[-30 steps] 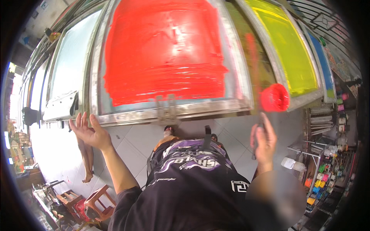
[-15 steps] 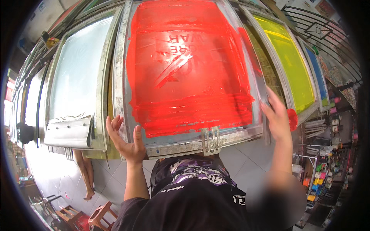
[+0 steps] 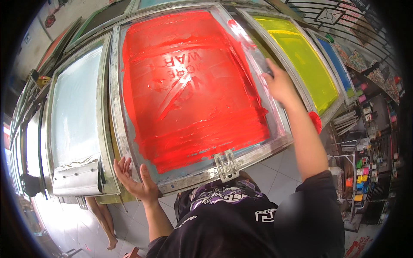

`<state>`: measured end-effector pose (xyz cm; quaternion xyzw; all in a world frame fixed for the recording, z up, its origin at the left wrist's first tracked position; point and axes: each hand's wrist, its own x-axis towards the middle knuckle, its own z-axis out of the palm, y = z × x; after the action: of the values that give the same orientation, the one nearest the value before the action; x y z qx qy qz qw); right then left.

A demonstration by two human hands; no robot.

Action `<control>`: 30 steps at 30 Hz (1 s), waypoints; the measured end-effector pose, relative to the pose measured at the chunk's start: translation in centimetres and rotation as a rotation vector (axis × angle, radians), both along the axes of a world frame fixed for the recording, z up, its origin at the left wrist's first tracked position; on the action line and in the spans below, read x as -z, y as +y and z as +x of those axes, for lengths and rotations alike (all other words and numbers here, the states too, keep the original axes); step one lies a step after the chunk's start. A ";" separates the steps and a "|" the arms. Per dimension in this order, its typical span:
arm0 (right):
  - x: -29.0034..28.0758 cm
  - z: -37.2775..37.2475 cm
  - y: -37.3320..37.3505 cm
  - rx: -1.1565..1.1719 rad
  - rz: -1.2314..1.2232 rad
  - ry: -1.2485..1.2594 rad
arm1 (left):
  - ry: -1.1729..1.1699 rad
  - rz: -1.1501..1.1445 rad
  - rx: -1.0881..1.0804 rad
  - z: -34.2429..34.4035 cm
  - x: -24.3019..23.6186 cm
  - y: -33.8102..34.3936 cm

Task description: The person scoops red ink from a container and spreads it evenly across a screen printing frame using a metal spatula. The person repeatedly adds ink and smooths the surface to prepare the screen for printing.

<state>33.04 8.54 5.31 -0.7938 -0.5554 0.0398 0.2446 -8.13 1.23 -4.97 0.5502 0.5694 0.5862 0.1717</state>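
Note:
In front of me lies a screen-printing frame [image 3: 120, 116], its mesh coated with wet red ink [image 3: 198, 107] and dark lettering showing through. A perforated metal hinge plate [image 3: 226, 166] is fixed to its near rail. My left hand [image 3: 137, 182] is at the near left corner, fingers and thumb spread, palm against the frame. Over the right rail reaches my right hand [image 3: 280, 84], its thumb on the inner side and the other fingers curled over the outer edge, partly hidden. It appears to grip that rail.
On the left is a pale-blue screen [image 3: 77, 107] with a grey flap [image 3: 77, 178] at its near end. A yellow-green screen [image 3: 301, 60] and a blue one [image 3: 335, 64] stand on the right. A red-smeared round thing [image 3: 315, 122] sits by the right rail. A person's legs [image 3: 103, 219] show at lower left.
My right hand has moved farther away along the right rail. My left hand stays by the near left corner. The whole view has shifted and turned slightly.

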 end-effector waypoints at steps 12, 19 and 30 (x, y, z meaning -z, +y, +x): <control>4.6 -4.0 3.6 0.204 -0.133 -0.078 | -0.014 -0.028 0.029 -0.2 0.0 0.0; 4.9 -5.0 4.3 0.207 -0.138 -0.134 | -0.012 -0.017 0.043 -0.4 0.2 -0.1; 4.6 -5.4 5.5 0.215 -0.174 -0.148 | -0.047 -0.051 0.042 -0.4 0.0 -0.2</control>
<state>27.63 14.07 0.70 -0.8678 -0.4780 0.0026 0.1358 -8.54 1.02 -4.92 0.5436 0.5682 0.5807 0.2111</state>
